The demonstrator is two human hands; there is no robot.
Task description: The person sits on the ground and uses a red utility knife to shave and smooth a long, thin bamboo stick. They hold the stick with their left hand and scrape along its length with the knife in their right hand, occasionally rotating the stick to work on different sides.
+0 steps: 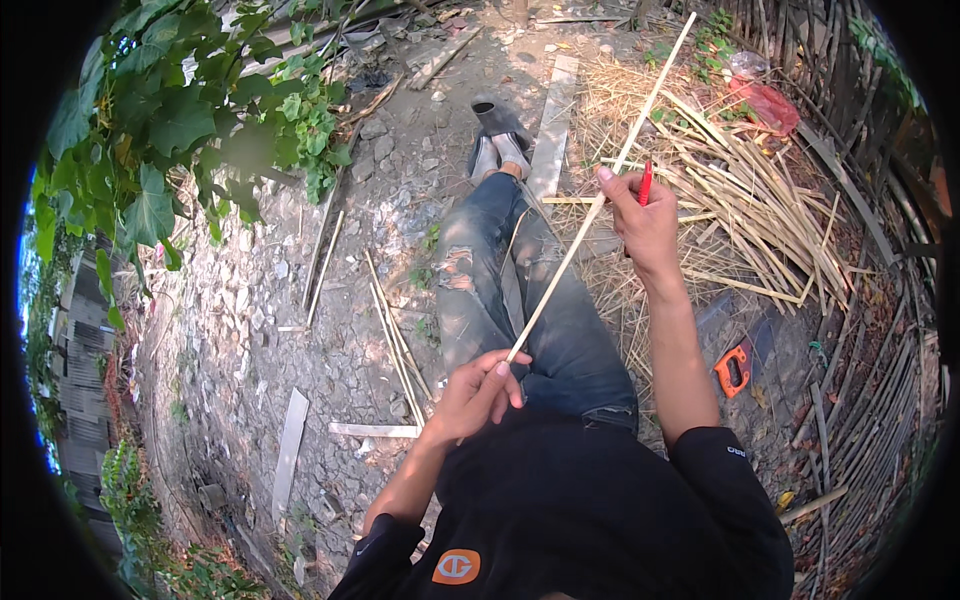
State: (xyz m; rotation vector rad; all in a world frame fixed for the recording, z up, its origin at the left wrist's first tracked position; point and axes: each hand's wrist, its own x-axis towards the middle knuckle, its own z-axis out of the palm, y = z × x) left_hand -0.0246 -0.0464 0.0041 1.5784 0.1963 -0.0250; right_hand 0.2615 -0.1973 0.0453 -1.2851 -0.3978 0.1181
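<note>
A long, pale bamboo strip (562, 268) slants across my lap, its far end reaching up and to the right. Near its lower end, my left hand (478, 395) is closed around it. My right hand (645, 222) is closed farther up, its thumb against the strip. Also in that fist is a slim red tool (646, 182); its red part sticks up past the fingers, and the rest is mostly hidden, so its exact kind does not show. Beneath the strip, my legs in torn jeans (575, 320) lie stretched out, crossed near the ankles.
A heap of split bamboo strips (765, 215) lies right of my legs, over straw-like shavings. An orange-handled saw (733, 371) rests near my right elbow. Several loose strips (395, 330) and a flat board (290, 450) lie left. Leafy branches (165, 120) hang at upper left.
</note>
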